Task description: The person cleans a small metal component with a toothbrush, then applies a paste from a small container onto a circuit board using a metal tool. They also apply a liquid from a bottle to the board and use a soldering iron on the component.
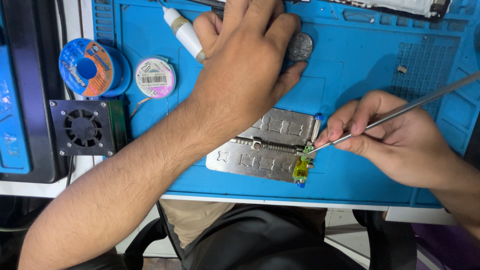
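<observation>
My left hand (247,55) reaches across the blue work mat (360,75) and grips a white pen-shaped tool (184,31) near the mat's far edge. My right hand (395,137) holds a long thin metal tool (400,110) like a pencil. Its tip touches a small green and yellow circuit board (302,167) clamped at the right end of a silver metal fixture plate (265,147) with a spring bar. My left forearm crosses over the fixture's left part.
A blue solder wire spool (87,67) and a small pink-labelled spool (155,77) lie at the mat's left. A small black fan (83,128) sits below them. A round grey metal disc (300,46) lies beside my left hand. The table's white front edge (280,201) runs below the mat.
</observation>
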